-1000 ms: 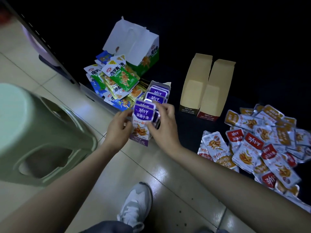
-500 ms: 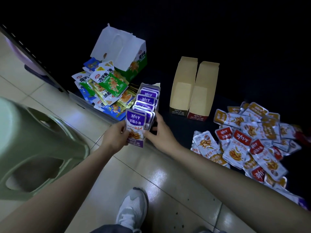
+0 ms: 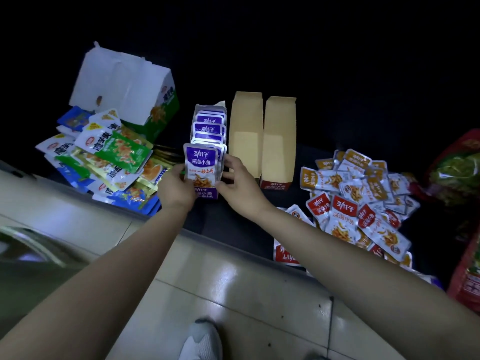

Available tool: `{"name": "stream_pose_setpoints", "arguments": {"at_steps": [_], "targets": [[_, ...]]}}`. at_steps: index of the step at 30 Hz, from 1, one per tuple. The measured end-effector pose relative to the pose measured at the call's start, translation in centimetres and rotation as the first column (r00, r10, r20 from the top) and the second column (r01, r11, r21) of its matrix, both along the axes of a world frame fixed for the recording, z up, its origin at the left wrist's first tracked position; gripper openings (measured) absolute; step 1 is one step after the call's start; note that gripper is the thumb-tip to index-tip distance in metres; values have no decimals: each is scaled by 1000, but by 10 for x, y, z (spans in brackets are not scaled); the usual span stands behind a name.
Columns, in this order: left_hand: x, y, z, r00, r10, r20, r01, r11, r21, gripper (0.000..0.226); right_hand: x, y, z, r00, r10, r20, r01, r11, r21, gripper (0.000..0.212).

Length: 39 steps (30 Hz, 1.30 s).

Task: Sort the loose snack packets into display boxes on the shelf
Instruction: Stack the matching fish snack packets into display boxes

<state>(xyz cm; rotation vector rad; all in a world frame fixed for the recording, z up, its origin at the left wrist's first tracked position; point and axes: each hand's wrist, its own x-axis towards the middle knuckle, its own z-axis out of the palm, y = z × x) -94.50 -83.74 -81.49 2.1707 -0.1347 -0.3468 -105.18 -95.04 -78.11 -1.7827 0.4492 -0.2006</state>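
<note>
Dark shelf (image 3: 324, 120): left hand (image 3: 176, 189), right hand (image 3: 240, 189) pinch purple packet (image 3: 201, 165).

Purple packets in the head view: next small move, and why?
Probably push the front purple packet down into its purple box and let go. The left hand and right hand hold its sides, it seems to stand higher than the row behind, and the box looks full.
</note>
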Motion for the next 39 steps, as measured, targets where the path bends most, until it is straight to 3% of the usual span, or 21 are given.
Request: {"name": "stream_pose_setpoints", "arguments": {"at_steps": [6,11,15,17,20,23,25,27,29,31,33,35,39], "targets": [[20,-33,-1,999,-7,-31,3,993,-122,27,-2,-19,-5,995,10,-103,-26,989,-147,57],[30,-55,0,992,-122,3,120,971,-207,32,11,-26,-7,971,85,-224,-120,982,-147,66],[46,-50,-10,986,-159,-43,147,967,-208,45,18,-31,-10,974,73,-215,-100,988,-116,61],[39,-45,-10,992,-120,40,124,983,-137,52,15,-33,-13,985,31,-170,-52,991,-120,56],[6,-41,-1,924,-48,378,76,995,-60,44,-2,-45,-15,994,-75,-82,67,992,-106,41],[-38,-51,8,810,-254,528,323,945,-41,32,-35,-67,-12,977,-211,-31,209,976,-61,31],[-66,-64,8,733,-456,504,530,848,-4,24,-66,-85,-11,939,-343,-19,340,936,-95,28],[-92,-81,5,657,-612,441,673,739,24,18,-103,-108,-14,878,-476,-57,447,856,-261,19],[-116,-100,-2,614,-707,352,746,665,35,18,-144,-129,-19,812,-552,-190,428,783,-451,11],[-136,-122,-12,602,-772,204,773,628,96,28,-178,-139,-27,707,-600,-375,358,761,-542,28],[-149,-141,-24,609,-787,99,766,616,184,34,-199,-139,-40,609,-585,-536,218,773,-596,57],[-157,-153,-33,641,-762,92,733,643,223,29,-206,-131,-52,586,-539,-605,120,796,-593,78],[-162,-159,-30,773,-632,47,632,775,18,16,-210,-126,-64,699,-529,-481,226,802,-553,69]]}}
